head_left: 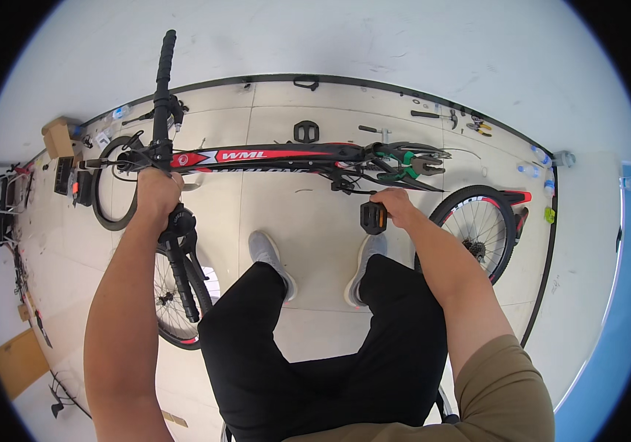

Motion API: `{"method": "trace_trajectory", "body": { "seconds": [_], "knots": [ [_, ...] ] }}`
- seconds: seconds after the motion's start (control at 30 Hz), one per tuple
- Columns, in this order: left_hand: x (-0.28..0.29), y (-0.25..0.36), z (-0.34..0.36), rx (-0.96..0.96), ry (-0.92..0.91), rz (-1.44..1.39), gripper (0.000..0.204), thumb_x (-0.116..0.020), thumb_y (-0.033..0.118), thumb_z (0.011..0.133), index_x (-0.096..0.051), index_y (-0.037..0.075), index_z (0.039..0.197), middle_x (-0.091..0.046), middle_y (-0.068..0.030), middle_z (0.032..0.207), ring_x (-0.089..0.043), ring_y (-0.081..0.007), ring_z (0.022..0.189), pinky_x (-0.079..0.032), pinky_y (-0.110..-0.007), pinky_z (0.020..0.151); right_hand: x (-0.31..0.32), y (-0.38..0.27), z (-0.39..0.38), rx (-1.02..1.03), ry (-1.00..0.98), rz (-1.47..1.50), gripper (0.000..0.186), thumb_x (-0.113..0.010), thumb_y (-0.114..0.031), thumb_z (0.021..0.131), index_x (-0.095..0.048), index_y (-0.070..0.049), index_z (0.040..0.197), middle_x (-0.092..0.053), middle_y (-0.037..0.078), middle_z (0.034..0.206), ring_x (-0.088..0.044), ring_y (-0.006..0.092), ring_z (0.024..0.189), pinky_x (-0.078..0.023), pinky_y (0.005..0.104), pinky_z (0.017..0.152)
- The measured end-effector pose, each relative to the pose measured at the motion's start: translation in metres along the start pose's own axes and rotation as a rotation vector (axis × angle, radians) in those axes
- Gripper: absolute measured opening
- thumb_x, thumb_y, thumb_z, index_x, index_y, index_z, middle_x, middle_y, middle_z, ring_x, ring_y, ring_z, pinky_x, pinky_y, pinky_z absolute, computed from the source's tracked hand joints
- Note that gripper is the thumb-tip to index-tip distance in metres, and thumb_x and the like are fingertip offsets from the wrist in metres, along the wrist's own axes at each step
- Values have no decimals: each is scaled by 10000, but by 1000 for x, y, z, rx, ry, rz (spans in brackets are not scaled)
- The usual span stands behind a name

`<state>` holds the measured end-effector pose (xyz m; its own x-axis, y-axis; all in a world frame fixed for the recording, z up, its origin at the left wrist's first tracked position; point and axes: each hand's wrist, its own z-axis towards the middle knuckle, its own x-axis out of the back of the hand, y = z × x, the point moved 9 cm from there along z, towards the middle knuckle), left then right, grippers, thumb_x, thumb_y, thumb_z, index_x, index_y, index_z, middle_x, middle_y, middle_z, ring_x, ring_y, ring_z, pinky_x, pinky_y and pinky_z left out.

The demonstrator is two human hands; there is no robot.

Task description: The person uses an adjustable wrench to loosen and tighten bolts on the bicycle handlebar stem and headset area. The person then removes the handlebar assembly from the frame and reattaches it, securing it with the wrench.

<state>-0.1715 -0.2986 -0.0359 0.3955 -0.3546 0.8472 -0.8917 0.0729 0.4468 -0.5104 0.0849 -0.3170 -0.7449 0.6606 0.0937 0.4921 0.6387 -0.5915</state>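
Observation:
A black and red bicycle frame (256, 156) stretches across in front of me without a rear wheel between its stays. My left hand (159, 193) is closed round the middle of the black handlebar (161, 103), close to the stem. Wrapped black grips run out to both ends of the bar. My right hand (395, 206) has its fingers curled at the black pedal (373, 218) with orange reflectors, where the crank arm joins it; the fingers partly hide that joint. Another black pedal (306, 132) shows beyond the frame; I cannot tell if it is attached.
A loose wheel (477, 232) with a cassette lies at right. Other wheels show at lower left (175, 298) and left (113, 184). Along the wall lie a hammer (433, 116), yellow-handled pliers (480, 129) and water bottles (529, 171). A cardboard box (57, 138) stands far left.

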Motion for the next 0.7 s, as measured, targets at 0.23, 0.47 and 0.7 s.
{"method": "trace_trajectory", "body": {
  "seconds": [0.23,0.47,0.7],
  "knots": [
    [-2,5,-2,-22,-8,-53,205,-637,106,852,-641,-81,766,-634,-162,661,-597,-247,568,-485,-410,569,-11,17,-5,-172,-302,184,213,-557,-152,997,-649,-65,1169,-668,83,1066,-641,209,956,-539,443,827],
    [-1,9,-6,-25,-6,-51,174,-616,83,828,-634,-78,764,-623,-147,650,-583,-230,561,-473,-407,555,-12,17,-5,-206,-276,146,193,-590,-171,981,-670,-63,1119,-689,94,1021,-665,220,916,-548,439,798],
    [-3,5,-2,-27,-4,-35,182,-610,85,830,-629,-81,756,-618,-150,650,-561,-223,548,-467,-407,546,-3,15,-2,-150,-136,106,157,-698,-174,909,-706,-43,995,-699,73,909,-667,189,771,-566,407,688]
  ]
}}
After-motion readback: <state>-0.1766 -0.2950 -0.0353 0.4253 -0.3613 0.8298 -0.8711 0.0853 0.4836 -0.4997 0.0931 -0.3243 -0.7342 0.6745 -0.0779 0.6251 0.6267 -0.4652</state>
